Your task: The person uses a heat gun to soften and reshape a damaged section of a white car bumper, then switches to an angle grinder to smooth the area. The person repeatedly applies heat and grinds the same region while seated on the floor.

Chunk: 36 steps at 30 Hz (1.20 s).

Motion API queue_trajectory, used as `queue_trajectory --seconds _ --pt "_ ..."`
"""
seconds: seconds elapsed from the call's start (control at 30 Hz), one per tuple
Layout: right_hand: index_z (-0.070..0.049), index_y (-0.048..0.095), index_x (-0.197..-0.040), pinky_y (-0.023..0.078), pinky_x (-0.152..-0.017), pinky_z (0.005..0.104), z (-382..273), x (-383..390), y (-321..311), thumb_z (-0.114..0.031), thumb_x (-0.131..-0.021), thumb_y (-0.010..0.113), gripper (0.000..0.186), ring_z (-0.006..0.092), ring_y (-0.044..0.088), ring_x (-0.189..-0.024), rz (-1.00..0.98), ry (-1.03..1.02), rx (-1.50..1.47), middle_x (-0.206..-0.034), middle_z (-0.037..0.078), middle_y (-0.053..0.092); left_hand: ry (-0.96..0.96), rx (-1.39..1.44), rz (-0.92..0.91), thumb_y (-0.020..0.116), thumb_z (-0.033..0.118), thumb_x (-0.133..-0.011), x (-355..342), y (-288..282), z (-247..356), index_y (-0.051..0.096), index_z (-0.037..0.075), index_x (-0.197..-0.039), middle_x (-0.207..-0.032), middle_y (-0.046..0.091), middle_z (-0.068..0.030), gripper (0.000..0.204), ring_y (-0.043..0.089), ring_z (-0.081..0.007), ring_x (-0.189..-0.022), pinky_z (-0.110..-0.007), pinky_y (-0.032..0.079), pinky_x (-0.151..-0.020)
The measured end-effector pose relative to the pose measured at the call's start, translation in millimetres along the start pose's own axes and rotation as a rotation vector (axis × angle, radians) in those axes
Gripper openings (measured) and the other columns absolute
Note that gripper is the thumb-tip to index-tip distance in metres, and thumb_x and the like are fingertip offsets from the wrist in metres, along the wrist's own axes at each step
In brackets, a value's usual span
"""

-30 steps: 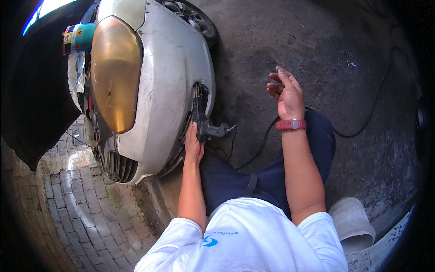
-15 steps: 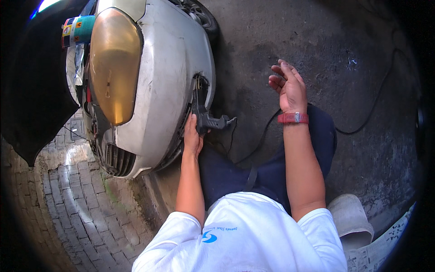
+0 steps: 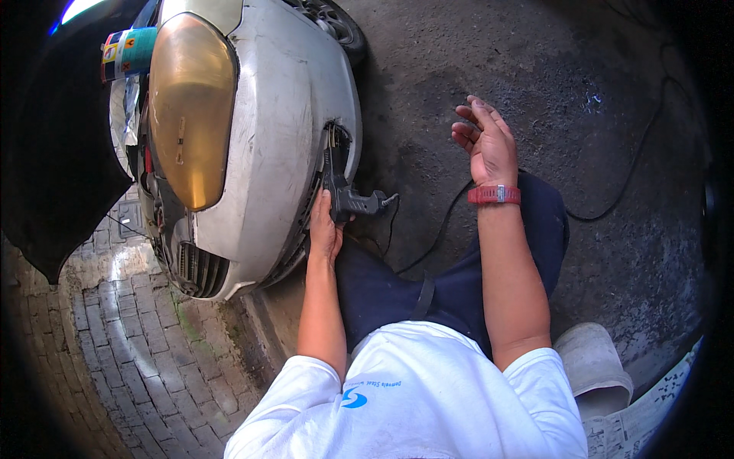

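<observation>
A black corded gun-shaped power tool (image 3: 350, 200) has its long front inside the fog-lamp opening (image 3: 336, 139) of a scuffed white car bumper (image 3: 271, 130). My left hand (image 3: 325, 226) grips this tool from the left, fingers against its body at the bumper's lower slot. My right hand (image 3: 485, 145) is raised over the dark floor to the right of the tool, palm turned left, loosely curled fingers apart and empty, with a red watch (image 3: 494, 194) on the wrist. A yellowed headlight (image 3: 191, 107) sits on the car to the left.
A dark panel (image 3: 57, 145) hangs at far left beside a teal tin (image 3: 130, 53). A wheel (image 3: 336, 27) shows at the top. Black cable (image 3: 619, 199) runs across the concrete floor; a pale bucket (image 3: 592, 344) stands at lower right, and brick paving (image 3: 130, 336) lies lower left.
My right hand has risen slightly in the picture. The car and left hand with the tool also appear a little higher, their arrangement unchanged.
</observation>
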State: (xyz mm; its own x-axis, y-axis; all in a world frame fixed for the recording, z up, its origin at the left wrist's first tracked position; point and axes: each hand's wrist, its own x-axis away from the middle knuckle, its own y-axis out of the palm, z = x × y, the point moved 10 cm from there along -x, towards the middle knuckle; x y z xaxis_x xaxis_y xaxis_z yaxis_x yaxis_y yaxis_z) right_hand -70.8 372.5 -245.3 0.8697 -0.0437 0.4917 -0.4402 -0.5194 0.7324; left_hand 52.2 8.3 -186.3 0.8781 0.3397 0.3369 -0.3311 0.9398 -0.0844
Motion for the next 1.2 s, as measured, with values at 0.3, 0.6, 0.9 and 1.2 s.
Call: queue_trajectory --seconds 0.3,0.6,0.9,1.2 --pt "-0.009 0.069 -0.125 0.060 -0.079 0.0305 -1.5 0.4 0.4 -0.029 -0.105 0.072 0.029 0.0156 0.073 -0.085 0.003 -0.003 0.004 -0.111 0.008 0.074 0.006 0.005 -0.013 0.050 0.039 -0.116 0.9 2.7 1.5 0.056 0.009 -0.146 -0.121 0.072 -0.0048 0.043 0.073 -0.0159 -0.101 -0.033 0.060 -0.075" --pt "-0.006 0.069 -0.129 0.062 -0.081 0.0306 -0.9 0.0 1.1 -0.026 -0.106 0.072 0.031 0.0159 0.073 -0.089 0.003 0.019 -0.009 -0.113 0.009 0.074 -0.006 0.026 0.026 0.049 0.036 -0.117 2.5 3.7 1.4 0.055 0.008 -0.146 -0.117 0.072 -0.0044 0.041 0.073 -0.0144 -0.098 -0.031 0.061 -0.073" --pt "-0.009 0.068 -0.123 0.060 -0.078 0.0308 -1.9 -0.3 1.6 -0.027 -0.105 0.071 0.025 0.0150 0.072 -0.085 -0.002 0.003 -0.019 -0.109 0.007 0.074 -0.001 0.024 0.002 0.052 0.040 -0.115 -2.1 -2.0 -3.0 0.055 0.008 -0.147 -0.118 0.072 -0.0059 0.045 0.073 -0.0154 -0.099 -0.032 0.062 -0.073" --pt "-0.009 0.068 -0.123 0.060 -0.077 0.0310 -2.5 -1.0 1.3 -0.027 -0.105 0.071 0.025 0.0152 0.073 -0.083 -0.013 -0.001 -0.031 -0.109 0.008 0.074 0.006 0.019 0.004 0.052 0.039 -0.116 0.0 1.2 -0.3 0.056 0.009 -0.146 -0.117 0.072 -0.0050 0.043 0.073 -0.0151 -0.099 -0.032 0.062 -0.072"
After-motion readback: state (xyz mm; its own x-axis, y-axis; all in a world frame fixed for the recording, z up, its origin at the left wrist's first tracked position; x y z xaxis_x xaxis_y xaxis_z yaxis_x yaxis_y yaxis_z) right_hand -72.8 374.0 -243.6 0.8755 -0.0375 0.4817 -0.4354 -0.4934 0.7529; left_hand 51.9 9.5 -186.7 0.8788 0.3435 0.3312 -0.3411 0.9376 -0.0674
